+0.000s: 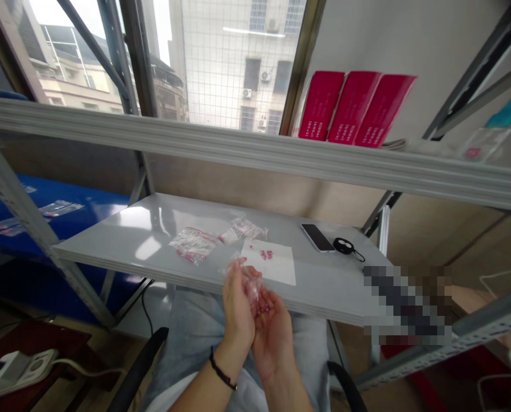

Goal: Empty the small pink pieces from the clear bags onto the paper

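My left hand holds a clear plastic bag over the front edge of the grey table. Palm up and cupped beside it, my right hand carries several small pink-red pieces, bead-like and too small to make out exactly. The two hands touch along their sides. Just beyond them lies a white sheet of paper, with more small pink pieces loose on top. Left of the paper are clear zip bags with red edges, and further bags lie behind.
A phone and a round black item with a loop lie right on the table. A metal shelf beam crosses above, carrying red boxes. Bags lie on a blue surface at left. A person's arm, partly blurred, shows right.
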`<state>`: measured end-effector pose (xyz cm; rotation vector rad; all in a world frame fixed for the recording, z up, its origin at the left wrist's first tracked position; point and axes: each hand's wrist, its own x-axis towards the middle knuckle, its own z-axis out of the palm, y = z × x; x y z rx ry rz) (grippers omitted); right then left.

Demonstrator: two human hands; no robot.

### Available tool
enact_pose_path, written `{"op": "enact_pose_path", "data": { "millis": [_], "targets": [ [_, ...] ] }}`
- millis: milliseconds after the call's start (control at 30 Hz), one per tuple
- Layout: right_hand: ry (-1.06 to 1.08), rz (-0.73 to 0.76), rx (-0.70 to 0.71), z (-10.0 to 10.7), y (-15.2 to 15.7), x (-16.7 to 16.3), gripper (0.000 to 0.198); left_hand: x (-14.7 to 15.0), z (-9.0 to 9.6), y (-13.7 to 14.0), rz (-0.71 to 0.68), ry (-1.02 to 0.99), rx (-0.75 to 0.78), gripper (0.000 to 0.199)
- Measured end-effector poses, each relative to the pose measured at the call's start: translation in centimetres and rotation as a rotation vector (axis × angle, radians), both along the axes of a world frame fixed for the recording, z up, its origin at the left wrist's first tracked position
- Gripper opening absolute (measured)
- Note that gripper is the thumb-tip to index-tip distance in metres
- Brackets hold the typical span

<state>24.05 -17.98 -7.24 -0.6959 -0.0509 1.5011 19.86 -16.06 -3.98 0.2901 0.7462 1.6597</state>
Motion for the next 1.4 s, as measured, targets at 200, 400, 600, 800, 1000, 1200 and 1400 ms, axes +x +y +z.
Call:
{"op": "enact_pose_path", "data": {
  "millis": [200, 400, 600, 800, 1000, 1200, 1400],
  "targets": [
    [-0.09, -0.155, 0.18, 4.3, 7.2, 3.2, 0.025, 1.1, 4.1, 7.5, 0.117, -0.11, 0.098, 0.039],
    [-0.242, -0.202, 0.178, 4.0, 14.1, 6.6, 0.019, 3.0, 1.6, 12.1, 0.085, -0.173, -0.041, 0.033],
    [-0.36, -0.239, 0.147, 2.0, 16.3, 7.5, 0.03, 4.2, 0.3, 12.0, 0.108, -0.154, -0.031, 0.037],
    [-0.439, -0.244, 0.151, 1.1, 16.7, 7.1, 0.031, 4.9, -0.3, 12.3, 0.107, -0.128, -0.022, 0.039],
    [-0.505, -0.245, 0.181, 0.7, 16.6, 6.9, 0.029, 5.2, -1.0, 12.6, 0.114, -0.141, 0.002, 0.037],
    [-0.555, -0.257, 0.223, 0.4, 16.5, 6.5, 0.026, 5.4, -1.5, 12.8, 0.141, -0.126, 0.023, 0.035],
    [-0.598, -0.258, 0.251, 0.1, 16.5, 6.4, 0.027, 5.6, -1.7, 12.7, 0.154, -0.12, 0.03, 0.04]
  ]
}}
